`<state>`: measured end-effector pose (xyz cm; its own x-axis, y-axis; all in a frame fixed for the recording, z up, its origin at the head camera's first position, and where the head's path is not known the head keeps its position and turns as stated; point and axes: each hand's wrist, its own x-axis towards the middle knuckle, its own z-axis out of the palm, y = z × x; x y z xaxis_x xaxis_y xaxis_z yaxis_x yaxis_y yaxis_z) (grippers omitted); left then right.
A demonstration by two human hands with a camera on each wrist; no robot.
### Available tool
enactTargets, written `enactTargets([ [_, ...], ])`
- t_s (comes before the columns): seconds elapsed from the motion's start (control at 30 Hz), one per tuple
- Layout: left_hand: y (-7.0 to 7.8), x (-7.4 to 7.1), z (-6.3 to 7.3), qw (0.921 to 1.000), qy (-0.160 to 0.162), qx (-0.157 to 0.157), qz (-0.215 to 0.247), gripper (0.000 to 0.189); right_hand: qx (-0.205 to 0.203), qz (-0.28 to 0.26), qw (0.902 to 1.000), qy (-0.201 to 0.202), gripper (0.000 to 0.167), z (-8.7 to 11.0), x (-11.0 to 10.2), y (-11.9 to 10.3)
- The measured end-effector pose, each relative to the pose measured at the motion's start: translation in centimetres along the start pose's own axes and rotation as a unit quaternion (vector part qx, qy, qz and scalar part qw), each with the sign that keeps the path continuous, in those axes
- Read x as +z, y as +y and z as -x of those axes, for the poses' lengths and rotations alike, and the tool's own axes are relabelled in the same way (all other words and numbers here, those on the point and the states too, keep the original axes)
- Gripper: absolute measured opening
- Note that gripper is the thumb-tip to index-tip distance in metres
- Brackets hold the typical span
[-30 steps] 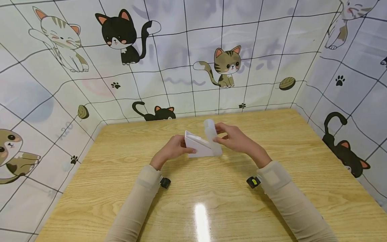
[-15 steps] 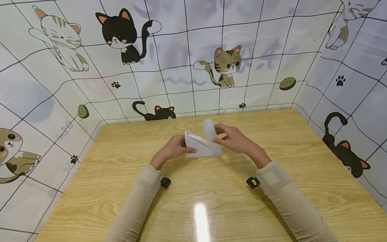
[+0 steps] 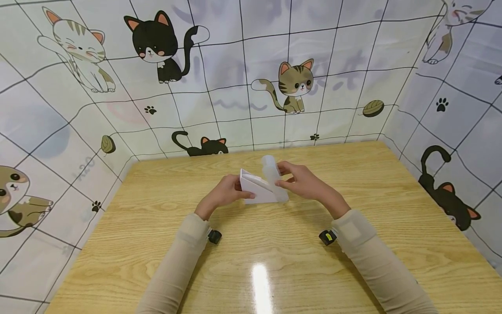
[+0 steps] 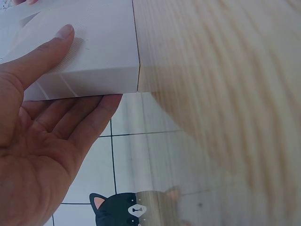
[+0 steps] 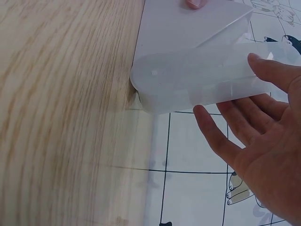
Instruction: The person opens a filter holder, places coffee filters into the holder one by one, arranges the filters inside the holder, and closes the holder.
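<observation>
A white box [image 3: 260,195] with a sloping open top stands on the table at the centre. My left hand [image 3: 227,191] grips its tall end, thumb on the near face; the left wrist view shows the fingers under the box's end wall [image 4: 103,81]. A frosted translucent flip lid [image 3: 270,171] is raised at the box's low right end, with its rounded pivot end low beside the box in the right wrist view. My right hand [image 3: 300,179] pinches the lid [image 5: 188,77] between thumb and fingers. Something pale shows along the sloping opening.
The wooden table [image 3: 157,244] reaches back to a wall covering [image 3: 219,100] printed with cats and grid lines, which also closes in both sides. A small black device [image 3: 214,237] sits at the left wrist, another black device [image 3: 327,237] at the right.
The lid has tilted slightly left toward the box, and my right hand has shifted a little left with it. My left hand and the box stay in place.
</observation>
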<state>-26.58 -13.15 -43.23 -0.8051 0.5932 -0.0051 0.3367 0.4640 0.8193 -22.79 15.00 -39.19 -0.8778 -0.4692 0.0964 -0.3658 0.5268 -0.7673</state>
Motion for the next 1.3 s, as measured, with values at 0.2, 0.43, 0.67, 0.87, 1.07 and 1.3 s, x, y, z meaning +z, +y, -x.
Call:
enactTargets([
  [0.2, 0.0, -0.1, 0.0, 1.0000, -0.002, 0.001, 0.000, 0.035, -0.005, 0.004, 1.0000, 0.000, 0.049, -0.1, 0.1, 0.0],
  [0.43, 0.0, -0.1, 0.0, 1.0000, -0.002, 0.000, 0.002, 0.036, -0.005, 0.015, 0.9999, -0.002, 0.048, -0.2, 0.2, -0.1],
  [0.67, 0.1, -0.1, 0.1, 1.0000, -0.002, 0.004, 0.003, 0.037, -0.007, 0.020, 0.9998, -0.003, 0.050, -0.2, 0.3, -0.2],
  [0.87, 0.0, 0.0, 0.0, 1.0000, -0.003, 0.004, 0.003, 0.037, -0.012, 0.025, 0.9996, 0.000, 0.052, -0.2, 0.5, -0.2],
  [1.07, -0.1, -0.1, -0.1, 1.0000, -0.003, 0.003, -0.005, 0.035, -0.019, 0.030, 0.9994, 0.001, 0.053, -0.3, 0.7, 0.0],
  [1.3, -0.1, 0.0, -0.1, 1.0000, -0.001, 0.003, -0.001, 0.036, -0.028, 0.041, 0.9987, 0.005, 0.055, -0.5, 1.0, 0.3],
])
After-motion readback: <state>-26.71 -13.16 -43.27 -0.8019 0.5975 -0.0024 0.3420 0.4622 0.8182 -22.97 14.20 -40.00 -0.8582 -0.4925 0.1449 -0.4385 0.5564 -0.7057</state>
